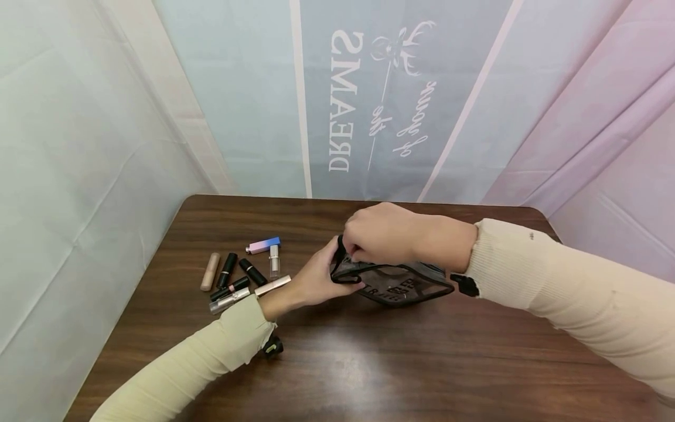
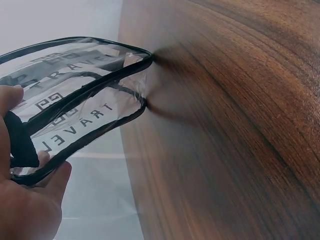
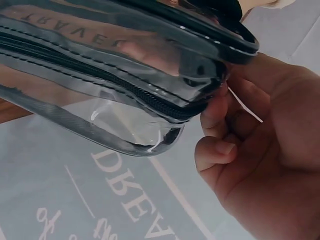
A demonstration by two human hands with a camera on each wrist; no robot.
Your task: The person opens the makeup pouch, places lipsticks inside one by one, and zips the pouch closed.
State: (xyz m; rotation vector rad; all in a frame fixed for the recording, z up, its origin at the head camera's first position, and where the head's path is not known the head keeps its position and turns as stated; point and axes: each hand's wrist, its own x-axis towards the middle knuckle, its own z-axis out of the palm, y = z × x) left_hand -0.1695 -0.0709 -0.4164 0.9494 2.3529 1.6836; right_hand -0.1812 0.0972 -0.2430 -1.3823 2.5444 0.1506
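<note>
A clear zip pouch (image 1: pixel 403 287) with black trim and "TRAVEL" lettering is held up off the wooden table. My left hand (image 1: pixel 319 278) grips its left end, thumb on one side and fingers on the other, as the left wrist view of the pouch (image 2: pixel 75 107) also shows. At that same end, my right hand (image 1: pixel 387 234) pinches with curled fingertips. In the right wrist view, the right hand (image 3: pixel 270 150) meets the end of the black zipper (image 3: pixel 125 87); the fingertips hide the zipper pull. No contents show inside the pouch.
Left of the pouch, several lipstick tubes lie on the table (image 1: pixel 358 363), among them a beige tube (image 1: pixel 211 271), a black tube (image 1: pixel 227 271) and a pink-and-blue tube (image 1: pixel 262 245). A printed cloth (image 1: pixel 253 117) hangs behind the table's back edge.
</note>
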